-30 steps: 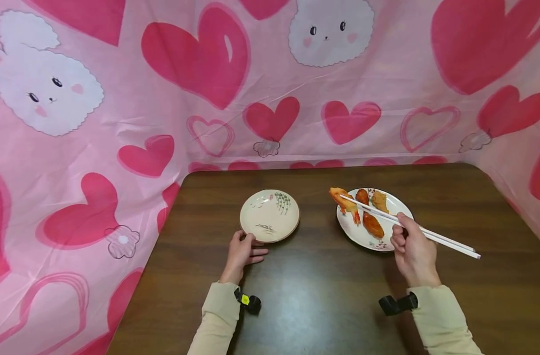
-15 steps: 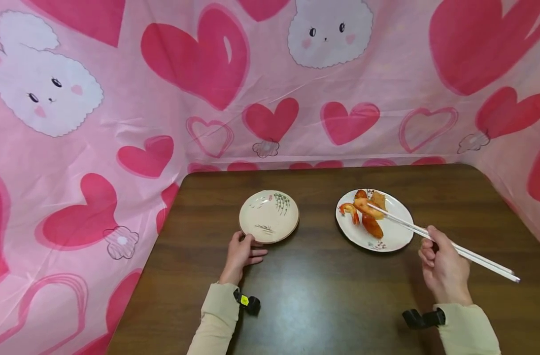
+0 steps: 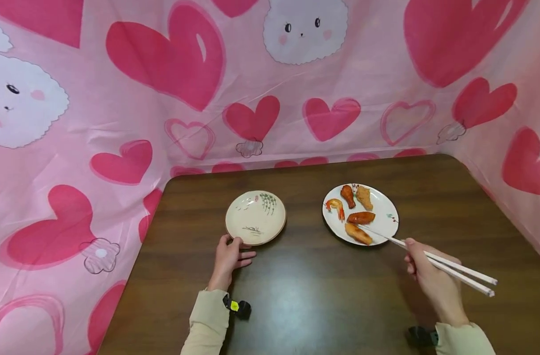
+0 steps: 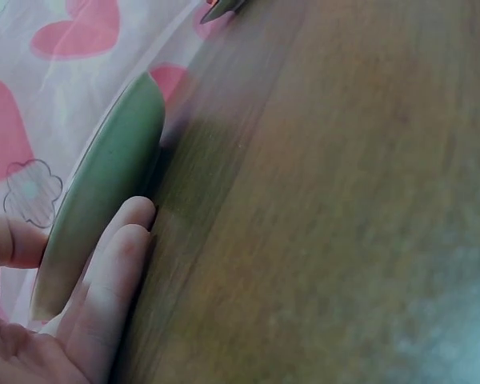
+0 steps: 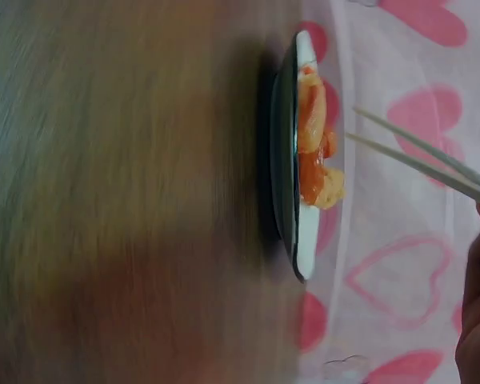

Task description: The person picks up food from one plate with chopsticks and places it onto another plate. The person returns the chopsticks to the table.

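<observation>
In the head view my left hand (image 3: 227, 259) holds the near rim of a small cream plate (image 3: 252, 217) with painted green leaves. The left wrist view shows the thumb on one side of that plate (image 4: 108, 184) and fingers along its underside. My right hand (image 3: 436, 283) grips white chopsticks (image 3: 396, 241), tips over a white plate (image 3: 387, 224). On it lie a shrimp (image 3: 335, 207), a drumstick (image 3: 348, 195), a fried piece (image 3: 364, 198), a glazed wing (image 3: 361, 218) and a golden elongated piece (image 3: 358, 234). In the right wrist view the chopsticks' tips are apart, with nothing between them.
Both plates stand on a dark wooden table (image 3: 305, 281), with a gap between them. A pink cloth (image 3: 292, 79) printed with hearts and rabbit faces hangs behind and at the sides. Each wrist wears a black strap camera (image 3: 243, 309).
The golden piece, held in the chopsticks at first, now lies at the white plate's near side. The chopsticks have let go of it. The left hand stays on its plate; the head view shifted.
</observation>
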A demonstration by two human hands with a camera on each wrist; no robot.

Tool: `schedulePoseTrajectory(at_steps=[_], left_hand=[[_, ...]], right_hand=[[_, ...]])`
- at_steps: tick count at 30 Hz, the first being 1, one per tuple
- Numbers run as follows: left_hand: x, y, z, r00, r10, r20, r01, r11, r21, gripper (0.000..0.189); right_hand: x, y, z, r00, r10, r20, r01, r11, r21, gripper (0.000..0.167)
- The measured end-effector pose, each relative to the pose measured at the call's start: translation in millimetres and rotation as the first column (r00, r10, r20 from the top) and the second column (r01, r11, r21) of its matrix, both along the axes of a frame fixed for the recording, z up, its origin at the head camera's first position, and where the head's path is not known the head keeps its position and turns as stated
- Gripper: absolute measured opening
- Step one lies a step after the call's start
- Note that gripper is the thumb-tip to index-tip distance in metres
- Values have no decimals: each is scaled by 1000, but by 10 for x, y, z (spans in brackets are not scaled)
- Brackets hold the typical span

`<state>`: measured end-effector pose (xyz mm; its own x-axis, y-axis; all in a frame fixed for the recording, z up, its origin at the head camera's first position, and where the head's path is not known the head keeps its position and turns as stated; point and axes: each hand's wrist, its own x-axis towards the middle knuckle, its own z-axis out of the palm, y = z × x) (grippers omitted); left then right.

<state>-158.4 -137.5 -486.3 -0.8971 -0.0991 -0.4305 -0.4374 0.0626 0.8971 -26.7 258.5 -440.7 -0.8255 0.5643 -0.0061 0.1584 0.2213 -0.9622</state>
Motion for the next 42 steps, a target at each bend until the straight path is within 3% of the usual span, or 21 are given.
schedulePoseTrajectory(at_steps=[2,4,13,24,26,28,29,31,33,34,36,42], left_hand=[[0,-2,3,1000,3,2,-3,1000,0,42],[-3,-5,0,1000,9,6,-9,1000,-2,42],[-16,11,15,1000,7,15,-7,1000,-7,45],[-3,-3,23,1000,7,-2,-7,1000,-3,44],[9,1,19,1000,2,-5,-2,1000,3,44],[20,4,13,1000,0,-5,0,1000,5,43],[24,2,10,1000,1,-6,-1,1000,5,43],[28,-1,5,1000,3,-6,-3,1000,5,43],[30,-2,2,1000,9,-7,-9,1000,4,43],[33,-2,2,1000,8,-12,-8,1000,6,43],[35,0,4,1000,9,-19,-9,1000,8,44],[32,10,-2,999,11,-30,-11,1000,12,46]], right_hand=[[8,-39,34,998,57,33,-63,974,217,30],[-9,-70,39,995,100,12,-98,935,341,28],[-83,-115,-19,963,229,-139,-124,840,528,35],[-117,-161,-2,972,193,-135,-102,863,495,34],[-123,-197,8,960,204,-193,-82,861,501,33],[-143,-242,14,915,263,-305,-64,843,533,22],[-159,-272,17,879,312,-361,-59,822,567,17],[-196,-340,20,784,430,-448,-55,767,639,12],[-235,-427,27,696,543,-470,-51,690,722,24],[-254,-477,30,674,585,-452,-52,647,760,31],[-285,-586,26,653,649,-390,-52,552,832,45],[-303,-866,-101,614,781,-114,-142,250,958,54]])
